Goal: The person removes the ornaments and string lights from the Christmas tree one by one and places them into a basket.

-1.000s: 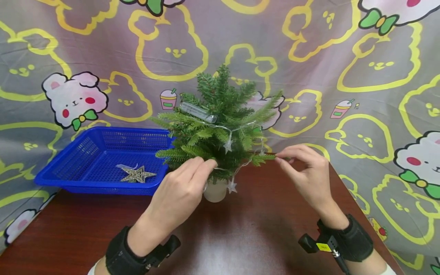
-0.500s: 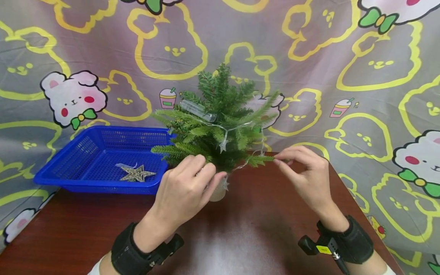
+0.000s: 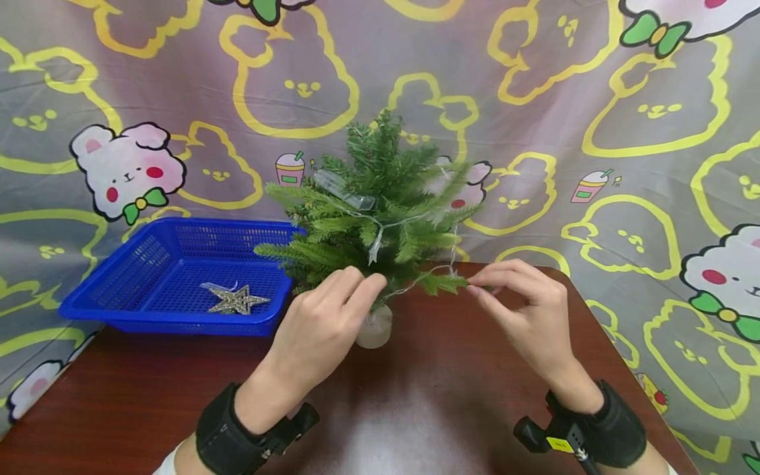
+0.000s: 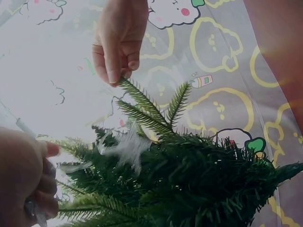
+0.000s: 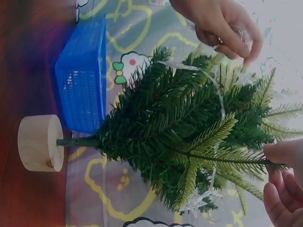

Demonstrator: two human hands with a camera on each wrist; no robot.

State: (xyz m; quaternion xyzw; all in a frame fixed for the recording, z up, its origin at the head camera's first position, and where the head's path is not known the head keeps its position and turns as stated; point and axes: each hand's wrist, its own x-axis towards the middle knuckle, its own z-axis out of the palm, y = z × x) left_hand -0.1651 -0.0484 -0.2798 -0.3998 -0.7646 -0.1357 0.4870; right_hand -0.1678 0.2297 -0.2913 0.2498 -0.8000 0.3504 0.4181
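A small artificial Christmas tree (image 3: 386, 171) stands on a round wooden base (image 5: 40, 143). Clear star string lights (image 3: 410, 219) run across its front branches, and their transparent battery box (image 3: 344, 191) lies on the upper left ones. At the lower front, my left hand (image 3: 323, 323) has curled fingers around a bunched length of the lights, which shows in the right wrist view. My right hand (image 3: 528, 300) pinches the tip of a lower right branch (image 5: 227, 158) between thumb and fingers. One clear star (image 5: 193, 203) hangs near that branch.
To the left of the tree, a blue plastic basket (image 3: 178, 323) holds a glittery gold star (image 3: 237, 301) with a ribbon. Everything stands on a dark red-brown table (image 3: 415, 382). Behind it hangs a grey curtain (image 3: 415, 39) with cartoon prints.
My left hand dipped in front of the base, then rose toward the lower branches, and the star beside it went out of sight. The pinched branch and my right hand shifted slightly left and down.
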